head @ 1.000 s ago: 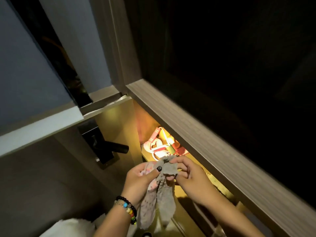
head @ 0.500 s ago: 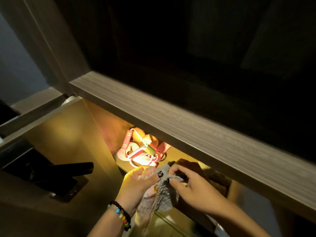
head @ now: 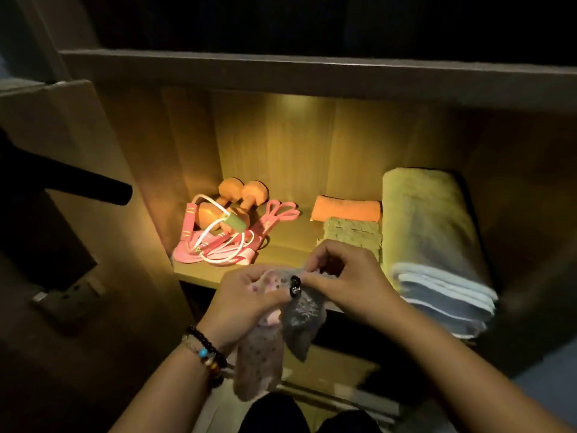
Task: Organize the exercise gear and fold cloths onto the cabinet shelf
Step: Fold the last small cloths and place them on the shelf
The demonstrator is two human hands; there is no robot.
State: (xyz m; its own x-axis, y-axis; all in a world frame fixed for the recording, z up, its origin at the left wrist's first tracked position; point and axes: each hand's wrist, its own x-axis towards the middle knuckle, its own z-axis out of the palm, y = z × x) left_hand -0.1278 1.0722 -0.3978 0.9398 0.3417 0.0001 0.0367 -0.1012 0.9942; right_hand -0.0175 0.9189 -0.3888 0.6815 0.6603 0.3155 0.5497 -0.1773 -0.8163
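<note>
Grey cloth (head: 299,320) pinched between both hands' fingers (head: 315,278).

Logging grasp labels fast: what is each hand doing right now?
Left hand: fingers curled, gripping the small speckled grey-and-pink cloth by its top edge.
Right hand: pinching the same cloth's top edge.

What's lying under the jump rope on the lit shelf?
Orange dumbbells lie under and behind the pink jump rope, whose white cord crosses one of them. The coils cover whatever lies beneath them on the shelf.
</note>
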